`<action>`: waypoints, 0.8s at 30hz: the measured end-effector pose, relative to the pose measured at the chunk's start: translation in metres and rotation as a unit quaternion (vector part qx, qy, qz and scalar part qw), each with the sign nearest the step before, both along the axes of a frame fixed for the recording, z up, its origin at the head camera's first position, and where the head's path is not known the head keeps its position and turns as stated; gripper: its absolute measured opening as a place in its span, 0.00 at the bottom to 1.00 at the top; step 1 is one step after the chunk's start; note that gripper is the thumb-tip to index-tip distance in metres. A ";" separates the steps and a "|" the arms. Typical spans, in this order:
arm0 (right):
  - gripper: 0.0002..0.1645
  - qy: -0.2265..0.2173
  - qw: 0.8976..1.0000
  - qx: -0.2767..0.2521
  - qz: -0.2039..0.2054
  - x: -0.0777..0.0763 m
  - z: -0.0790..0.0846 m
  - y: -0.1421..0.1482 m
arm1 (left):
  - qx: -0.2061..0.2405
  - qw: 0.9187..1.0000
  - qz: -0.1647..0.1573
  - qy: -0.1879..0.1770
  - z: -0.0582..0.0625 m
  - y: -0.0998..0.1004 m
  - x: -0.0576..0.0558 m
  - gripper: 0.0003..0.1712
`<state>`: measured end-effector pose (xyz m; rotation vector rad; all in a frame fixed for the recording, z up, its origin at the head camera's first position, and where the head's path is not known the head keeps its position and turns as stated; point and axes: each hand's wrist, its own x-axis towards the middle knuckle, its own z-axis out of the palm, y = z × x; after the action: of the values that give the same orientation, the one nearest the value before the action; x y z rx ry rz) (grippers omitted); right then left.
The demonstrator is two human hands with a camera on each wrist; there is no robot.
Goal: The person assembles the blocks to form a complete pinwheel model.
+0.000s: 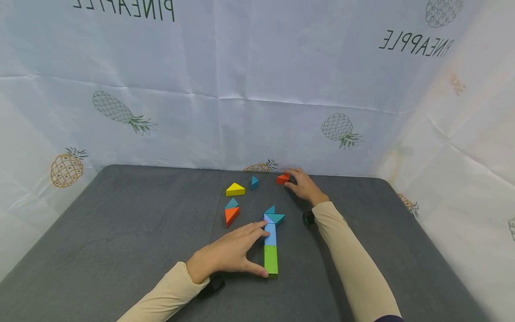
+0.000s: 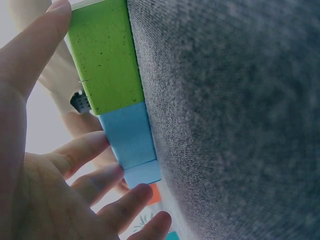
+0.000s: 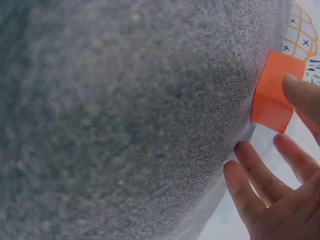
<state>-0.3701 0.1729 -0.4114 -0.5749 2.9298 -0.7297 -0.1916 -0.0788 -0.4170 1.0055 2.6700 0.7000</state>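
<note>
In the head view my left hand (image 1: 231, 250) lies spread along a column of blocks, thumb at the near end of the green block (image 1: 271, 259), fingers beside the light blue block (image 1: 271, 235). Its fingertips touch the column's side in the left wrist view. A lilac triangle (image 1: 267, 218) and two teal triangles (image 1: 276, 218) top the column. At the table's far edge my right hand (image 1: 306, 185) pinches a red-orange triangular block (image 1: 283, 179) between thumb and index finger. The thumb overlaps this block's face in the right wrist view, with the other fingers extended below it.
Left of the column lie an orange triangle (image 1: 231, 216), a teal triangle (image 1: 231, 204), a yellow triangle (image 1: 235, 189) and a blue triangle (image 1: 255, 182). All rest on the dark grey table (image 1: 161, 214). A pineapple-print curtain (image 1: 261, 125) hangs behind the far edge.
</note>
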 end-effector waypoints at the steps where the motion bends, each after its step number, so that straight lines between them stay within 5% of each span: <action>1: 0.31 -0.002 1.000 0.001 0.000 0.000 0.000 0.000 | 0.000 1.000 0.000 0.000 0.000 0.000 0.000 0.53; 24: 0.21 -0.008 1.000 -0.001 0.013 0.002 0.002 -0.003 | 0.004 1.000 0.000 -0.002 0.001 0.001 0.000 0.52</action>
<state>-0.3679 0.1699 -0.4096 -0.6023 2.9007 -0.7325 -0.1913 -0.0781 -0.4161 1.0065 2.6660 0.7110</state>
